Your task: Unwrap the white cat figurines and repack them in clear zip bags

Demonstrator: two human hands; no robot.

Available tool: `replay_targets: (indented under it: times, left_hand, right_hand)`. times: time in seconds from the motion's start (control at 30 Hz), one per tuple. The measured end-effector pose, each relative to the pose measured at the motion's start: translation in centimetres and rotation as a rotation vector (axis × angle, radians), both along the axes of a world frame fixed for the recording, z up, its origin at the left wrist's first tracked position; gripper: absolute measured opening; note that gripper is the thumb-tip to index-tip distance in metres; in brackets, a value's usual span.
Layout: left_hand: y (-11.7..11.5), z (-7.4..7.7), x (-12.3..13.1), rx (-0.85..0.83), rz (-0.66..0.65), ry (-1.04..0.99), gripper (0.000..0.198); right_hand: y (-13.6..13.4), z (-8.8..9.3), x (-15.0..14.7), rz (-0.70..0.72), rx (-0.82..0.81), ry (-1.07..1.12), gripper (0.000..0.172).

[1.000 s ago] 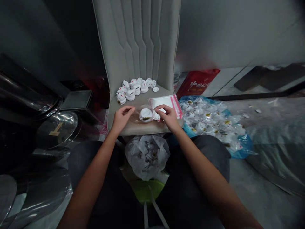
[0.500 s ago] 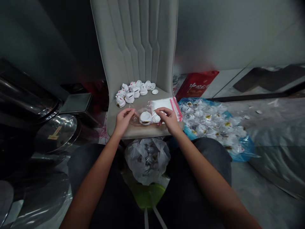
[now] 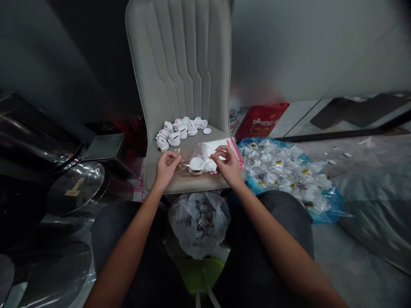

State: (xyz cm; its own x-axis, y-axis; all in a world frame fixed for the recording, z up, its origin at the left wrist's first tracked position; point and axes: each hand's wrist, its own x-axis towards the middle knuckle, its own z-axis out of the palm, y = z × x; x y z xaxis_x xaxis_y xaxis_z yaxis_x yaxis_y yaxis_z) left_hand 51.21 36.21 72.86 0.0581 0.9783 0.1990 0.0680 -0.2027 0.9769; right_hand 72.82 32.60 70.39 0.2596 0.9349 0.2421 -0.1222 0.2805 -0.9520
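Note:
A clear plastic bag lies across the front of the chair seat between my hands, with round white pieces in or under it. My left hand pinches its left end between thumb and fingers. At the other end, thumb and forefinger of my right hand close on the film, above a stack of clear bags with pink edges. Behind them on the seat stand several small white cat-shaped figurines, some with dark slots on top. Loose white discs lie to their right.
The grey chair faces me. Below its front edge sits a white plastic bag of wrapped pieces over a green container. On the floor at right lie many bagged figurines near a red bag. Metal canisters stand left.
My right hand has its fingers raised and more curled, with a strip of film now showing at its fingertips. My left fingers have bent closer together. The whole view has shifted slightly.

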Motion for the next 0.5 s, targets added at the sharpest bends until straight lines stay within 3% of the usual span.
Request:
replay_targets:
  times: [0.2, 0.5]
  left_hand:
    - [0.17, 0.05, -0.09, 0.014, 0.049, 0.043, 0.025]
    - [0.01, 0.28, -0.84, -0.023, 0.098, 0.122, 0.036]
  right_hand:
    - [0.03, -0.37, 0.62, -0.019, 0.033, -0.15, 0.027]
    - [0.11, -0.07, 0.71, -0.006, -0.031, -0.194, 0.037]
